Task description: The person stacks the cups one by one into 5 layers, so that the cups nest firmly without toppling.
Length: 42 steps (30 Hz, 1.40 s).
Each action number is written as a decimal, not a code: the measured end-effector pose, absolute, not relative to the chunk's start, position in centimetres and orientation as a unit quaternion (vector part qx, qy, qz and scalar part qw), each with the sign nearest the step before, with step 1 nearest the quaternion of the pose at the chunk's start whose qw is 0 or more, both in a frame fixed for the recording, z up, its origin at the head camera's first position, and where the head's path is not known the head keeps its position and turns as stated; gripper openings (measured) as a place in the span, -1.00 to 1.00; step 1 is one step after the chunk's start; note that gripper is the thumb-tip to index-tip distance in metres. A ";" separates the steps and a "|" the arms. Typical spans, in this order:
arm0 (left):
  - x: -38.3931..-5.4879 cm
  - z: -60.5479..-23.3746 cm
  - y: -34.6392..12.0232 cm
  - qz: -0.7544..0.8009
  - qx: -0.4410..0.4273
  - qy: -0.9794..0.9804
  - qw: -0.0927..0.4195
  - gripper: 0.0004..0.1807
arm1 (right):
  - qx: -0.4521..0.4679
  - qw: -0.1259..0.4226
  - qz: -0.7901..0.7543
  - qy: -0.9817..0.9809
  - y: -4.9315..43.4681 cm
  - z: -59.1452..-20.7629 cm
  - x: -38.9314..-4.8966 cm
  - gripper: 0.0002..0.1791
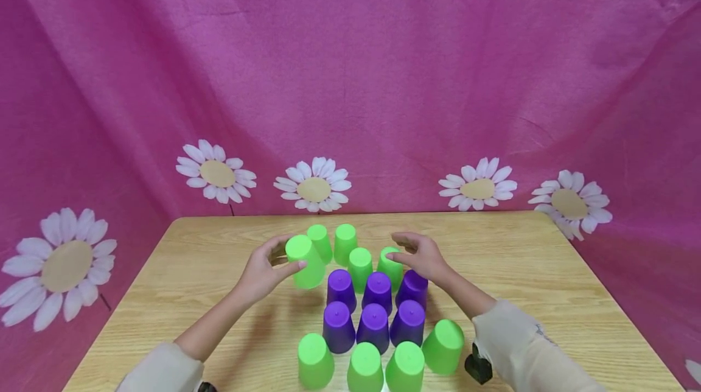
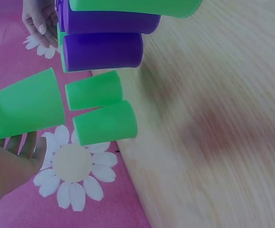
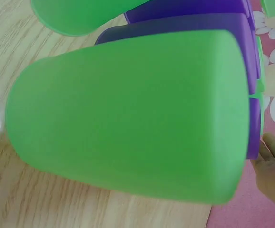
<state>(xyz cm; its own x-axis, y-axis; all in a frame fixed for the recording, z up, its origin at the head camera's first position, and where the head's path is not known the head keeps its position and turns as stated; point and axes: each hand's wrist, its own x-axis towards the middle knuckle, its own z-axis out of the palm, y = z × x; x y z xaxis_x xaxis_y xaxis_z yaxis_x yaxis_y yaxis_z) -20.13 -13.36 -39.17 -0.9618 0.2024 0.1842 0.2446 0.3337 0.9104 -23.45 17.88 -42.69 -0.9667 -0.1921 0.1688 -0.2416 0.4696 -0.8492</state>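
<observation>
My left hand point(image 1: 263, 273) holds a tilted green cup point(image 1: 308, 265) above the table, thumb on the near side and fingers behind. In the left wrist view this cup point(image 2: 27, 107) stands apart from two other green cups. My right hand point(image 1: 423, 256) is by an upside-down green cup point(image 1: 390, 271) at the back right, its thumb over the cup's top edge; whether they touch I cannot tell. Beside that cup stands another green cup point(image 1: 359, 270). Purple cups point(image 1: 375, 326), all upside down, stand in two rows of three just nearer.
Two upside-down green cups point(image 1: 345, 245) stand farther back. Several green cups point(image 1: 365, 369) form the front row; the rightmost one point(image 1: 443, 348) is close to my right forearm. All are on a wooden table point(image 1: 202, 258), with a pink flowered cloth point(image 1: 383, 87) hanging behind it.
</observation>
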 end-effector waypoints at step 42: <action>-26.6 -37.5 -3.9 -0.592 -0.158 -0.790 0.042 -0.50 | 0.116 0.014 0.489 -0.864 18.2 -45.1 -23.4 -0.50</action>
